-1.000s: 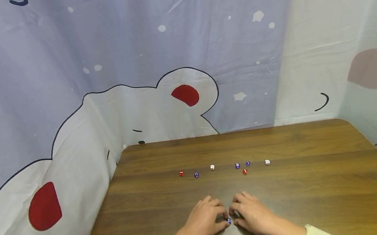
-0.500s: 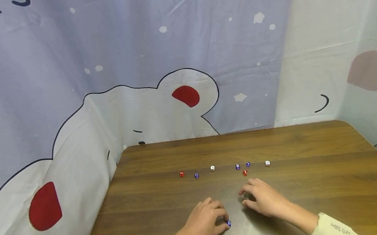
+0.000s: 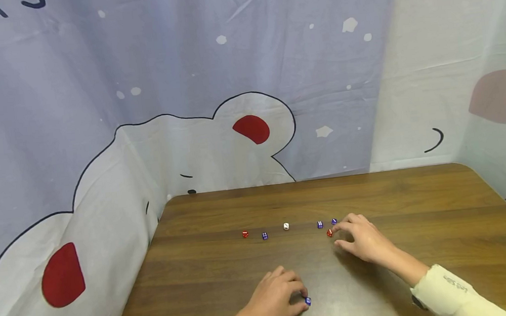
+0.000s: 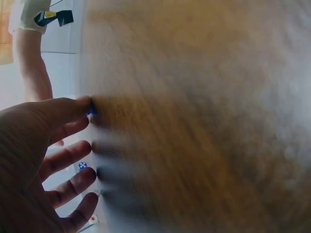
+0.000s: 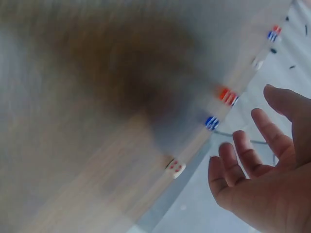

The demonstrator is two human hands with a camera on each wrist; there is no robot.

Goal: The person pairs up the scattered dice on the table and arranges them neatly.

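Note:
At the front of the table, my left hand [image 3: 275,297] pinches a blue die [image 3: 308,301] between thumb and index finger. The left wrist view shows a sliver of this die [image 4: 90,110] at the thumb tip, and the other fingers spread. My right hand [image 3: 362,239] reaches over the table with parted fingers and holds nothing. Its fingertips are right beside a red die [image 3: 329,233]; a blue die [image 3: 334,221] lies just behind. A white die [image 5: 176,168] shows in the right wrist view, but the right hand hides it in the head view.
Another blue die [image 3: 320,225] lies left of the right hand. Farther left in the loose row are a white die [image 3: 286,226], a blue die [image 3: 264,236] and a red die [image 3: 245,234]. A printed curtain [image 3: 319,80] hangs behind the wooden table [image 3: 208,264].
My right hand has left the spot beside the left hand and moved forward and right to the dice, covering the right-hand white die. The left hand keeps its pinch on the blue die.

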